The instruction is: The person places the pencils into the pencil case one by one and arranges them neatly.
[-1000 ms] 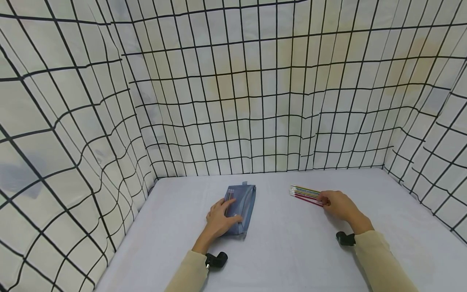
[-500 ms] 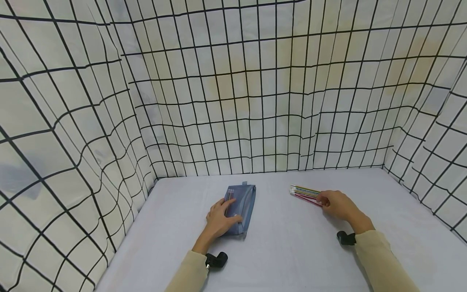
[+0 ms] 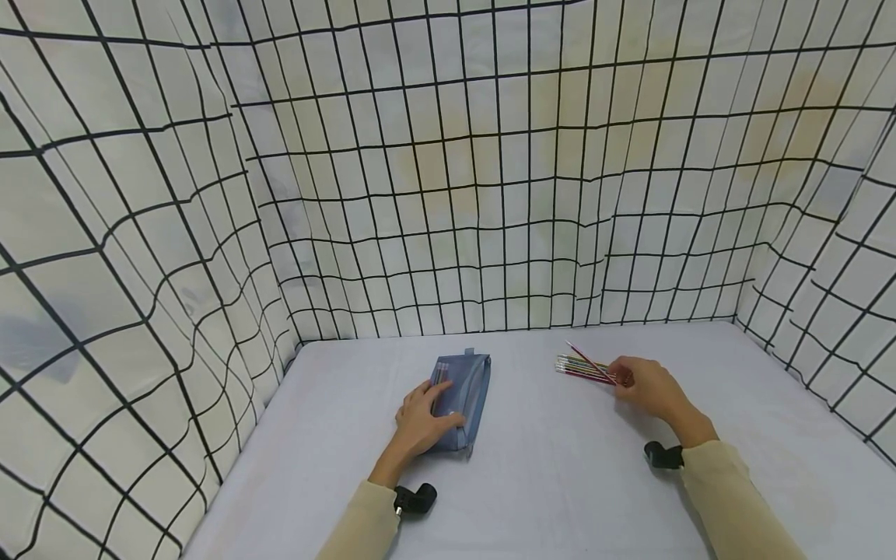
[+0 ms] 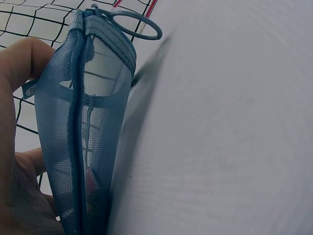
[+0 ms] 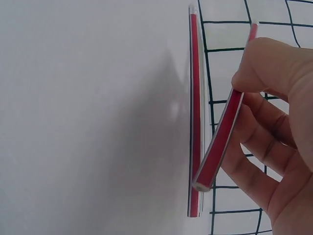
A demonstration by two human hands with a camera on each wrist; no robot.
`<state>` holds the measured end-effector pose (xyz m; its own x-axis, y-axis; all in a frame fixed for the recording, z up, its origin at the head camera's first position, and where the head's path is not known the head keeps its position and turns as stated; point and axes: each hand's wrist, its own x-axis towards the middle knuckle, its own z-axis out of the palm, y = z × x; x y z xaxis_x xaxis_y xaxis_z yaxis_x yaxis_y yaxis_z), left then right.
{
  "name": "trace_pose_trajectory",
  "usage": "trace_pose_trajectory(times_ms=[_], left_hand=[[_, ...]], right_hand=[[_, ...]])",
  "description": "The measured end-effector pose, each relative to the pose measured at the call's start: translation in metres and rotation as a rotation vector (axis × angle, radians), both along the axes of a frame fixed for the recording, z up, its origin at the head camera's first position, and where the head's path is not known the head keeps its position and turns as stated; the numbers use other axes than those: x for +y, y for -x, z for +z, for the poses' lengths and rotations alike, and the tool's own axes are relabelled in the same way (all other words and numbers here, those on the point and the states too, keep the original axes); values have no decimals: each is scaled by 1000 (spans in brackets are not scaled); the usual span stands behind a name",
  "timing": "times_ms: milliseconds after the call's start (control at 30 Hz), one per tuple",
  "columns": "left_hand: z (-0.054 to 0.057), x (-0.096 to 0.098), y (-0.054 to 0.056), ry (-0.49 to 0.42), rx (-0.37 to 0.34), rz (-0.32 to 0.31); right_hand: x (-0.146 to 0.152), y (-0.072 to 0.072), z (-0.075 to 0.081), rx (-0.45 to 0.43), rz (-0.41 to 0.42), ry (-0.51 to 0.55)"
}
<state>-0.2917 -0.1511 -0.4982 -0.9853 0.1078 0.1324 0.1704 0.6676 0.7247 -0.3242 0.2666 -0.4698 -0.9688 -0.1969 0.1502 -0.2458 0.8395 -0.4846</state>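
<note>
My right hand (image 3: 649,386) pinches a red striped pencil (image 5: 220,142) between thumb and fingers. In the head view this pencil slants across several other striped pencils (image 3: 575,364) that lie side by side on the white table. A red pencil (image 5: 195,93) of that row shows beside the held one in the right wrist view. On the left, my left hand (image 3: 421,418) rests spread on top of a blue mesh pencil case (image 3: 470,381). Pencils show through its mesh near my fingertips. The case's zipper (image 4: 77,117) runs along its side, with a ring-shaped pull (image 4: 139,25) at one end.
A black grid net (image 3: 448,187) over pale sheeting stands behind the table (image 3: 532,467) and along both sides. Black wrist cameras (image 3: 416,498) sit on both wrists, close over the tabletop.
My right hand has lifted one red pencil from the near side of the row and turned it so its far end points up and away. My left hand and the case have stayed put.
</note>
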Motion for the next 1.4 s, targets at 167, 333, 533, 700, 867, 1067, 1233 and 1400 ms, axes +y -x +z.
trace_pose_trajectory(times_ms=[167, 333, 533, 700, 867, 1067, 1233, 1400], left_hand=[[1, 0, -1, 0, 0, 0], [1, -1, -1, -2, 1, -2], [1, -2, -1, 4, 4, -1], [1, -2, -1, -1, 1, 0], [1, -2, -2, -2, -1, 0], [3, -1, -2, -4, -6, -2], [3, -1, -1, -5, -3, -5], [3, -1, -2, -1, -3, -3]], right_hand=[[-3, -1, 3, -1, -23, 110], [-7, 0, 5, -15, -38, 222], [-14, -1, 7, -77, -59, 329], [-18, -1, 8, -113, -78, 425], [-21, -2, 8, -141, -65, 512], [-23, -2, 8, -187, -48, 560], [-27, -2, 7, -212, -56, 570], [-32, -3, 7, -234, -61, 575]])
